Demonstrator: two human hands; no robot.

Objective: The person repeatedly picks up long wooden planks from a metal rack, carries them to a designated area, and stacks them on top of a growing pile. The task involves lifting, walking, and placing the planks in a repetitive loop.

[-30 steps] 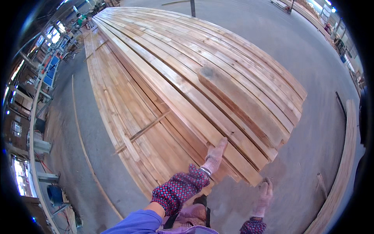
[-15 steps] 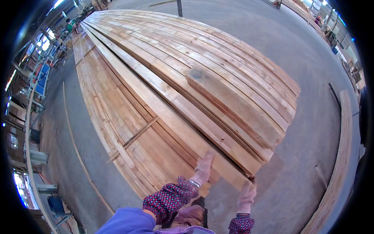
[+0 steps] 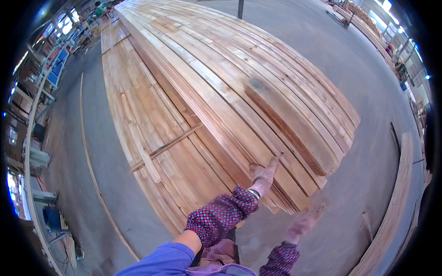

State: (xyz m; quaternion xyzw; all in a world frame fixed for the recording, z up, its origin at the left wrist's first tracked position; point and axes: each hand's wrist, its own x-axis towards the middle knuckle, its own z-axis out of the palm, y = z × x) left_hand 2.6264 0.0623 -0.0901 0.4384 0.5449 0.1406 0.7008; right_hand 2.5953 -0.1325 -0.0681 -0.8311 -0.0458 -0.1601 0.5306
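Note:
A light-brown wooden board [image 3: 248,145] lies on the tall stack, close against its neighbour. My left hand [image 3: 264,177], in a pale pinkish glove, rests on this board's near end with thumb and fingers apart. At the board's end, my right hand [image 3: 305,223], in a similar glove, has its fingers stretched out and somewhat blurred. It appears just clear of the wood. Both forearms wear dark patterned sleeve covers. A thick short wooden beam [image 3: 292,124] lies lengthwise on top of the stack, right of the board.
A lower layer of boards [image 3: 170,165] lies to the left, crossed by a thin wooden strip [image 3: 172,145]. Long timber [image 3: 389,211] lies on the floor at right. Machinery with blue panels [image 3: 57,66] lines the left side. Another person [image 3: 100,10] stands at the far end.
The board has shifted right, closing the dark gap beside it. My left hand has moved right with it. My right hand has come away from the board's end and opened.

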